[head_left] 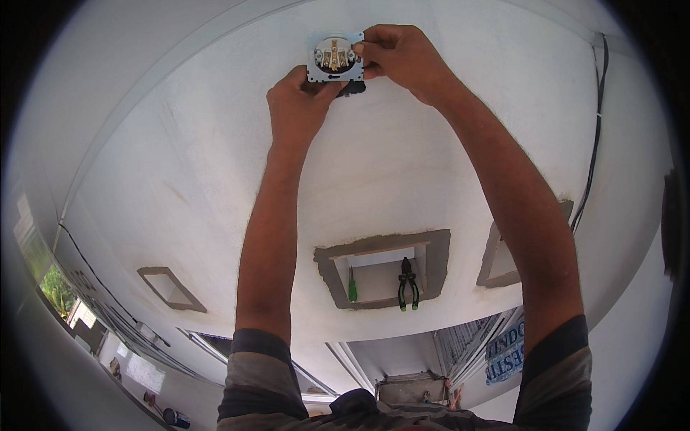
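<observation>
At the top of the head view, both hands hold up an electrical socket insert point(335, 59) with a pale metal mounting frame and brass-coloured contacts in its round middle. My left hand point(296, 108) grips the frame by its lower left corner and bottom edge. The right side of the frame is pinched between the thumb and fingers of my right hand point(408, 61). Just below the frame, partly covered by it and by my left hand, a black patch point(353, 88) shows against the white wall point(374, 165). What lies behind the frame is hidden.
Between my forearms is a recess with a rough grey rim point(327, 276), where a green-handled screwdriver point(352, 287) and black-and-green pliers point(407, 282) rest. Smaller framed openings point(171, 289) lie on either side. Black cable point(598, 129) runs along the right; a window point(56, 291) is at left.
</observation>
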Available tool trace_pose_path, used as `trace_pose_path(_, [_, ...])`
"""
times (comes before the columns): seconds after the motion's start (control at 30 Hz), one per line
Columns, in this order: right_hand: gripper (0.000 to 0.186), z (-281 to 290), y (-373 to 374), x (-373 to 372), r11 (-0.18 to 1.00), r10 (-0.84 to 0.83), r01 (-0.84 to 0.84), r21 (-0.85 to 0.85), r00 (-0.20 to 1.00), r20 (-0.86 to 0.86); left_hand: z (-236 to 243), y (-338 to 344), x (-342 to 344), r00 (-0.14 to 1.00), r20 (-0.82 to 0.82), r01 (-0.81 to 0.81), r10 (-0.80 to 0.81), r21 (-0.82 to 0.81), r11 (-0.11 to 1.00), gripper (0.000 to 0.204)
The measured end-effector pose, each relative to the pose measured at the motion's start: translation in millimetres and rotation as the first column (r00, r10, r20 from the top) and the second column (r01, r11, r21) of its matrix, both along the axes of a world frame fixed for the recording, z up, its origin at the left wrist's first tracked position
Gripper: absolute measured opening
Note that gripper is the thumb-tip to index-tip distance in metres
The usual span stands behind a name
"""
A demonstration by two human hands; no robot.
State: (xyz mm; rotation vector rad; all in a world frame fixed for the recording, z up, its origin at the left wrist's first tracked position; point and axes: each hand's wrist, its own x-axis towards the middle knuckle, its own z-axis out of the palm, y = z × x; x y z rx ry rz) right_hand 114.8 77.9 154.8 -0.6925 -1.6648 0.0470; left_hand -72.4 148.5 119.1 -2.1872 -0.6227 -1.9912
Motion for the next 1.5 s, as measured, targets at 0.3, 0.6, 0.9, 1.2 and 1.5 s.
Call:
trace_pose_path(0.3, [0.027, 7, -4, 3, 0.995, -0.1, 0.102, -0.022, 0.992, 0.076, 9, 0, -4, 0.977, 0.042, -0.203, 0.209, 0.479, 0.854, 0.097])
trace_pose_path(0.6, [0.027, 7, -6, -3, 0.994, -0.11, 0.108, 0.032, 0.987, 0.113, 28, 10, -16, 0.938, -0.252, -0.075, 0.239, 0.524, 0.849, 0.092])
trace_pose_path(0.9, [0.025, 10, 4, 6, 0.999, -0.048, 0.049, -0.014, 0.995, 0.092, 30, 12, -12, 0.957, -0.274, 0.037, 0.1, 0.452, 0.891, 0.089])
trace_pose_path(1.2, [0.024, 14, -40, -16, 0.958, -0.254, 0.264, -0.113, 0.963, 0.091, 39, -10, -8, 0.939, -0.28, -0.126, 0.202, 0.265, 0.956, 0.071])
trace_pose_path(1.5, [0.024, 3, -37, -13, 0.973, -0.199, 0.198, -0.114, 0.98, 0.008, 37, -16, -15, 0.943, -0.32, -0.034, 0.091, 0.179, 0.983, 0.083])
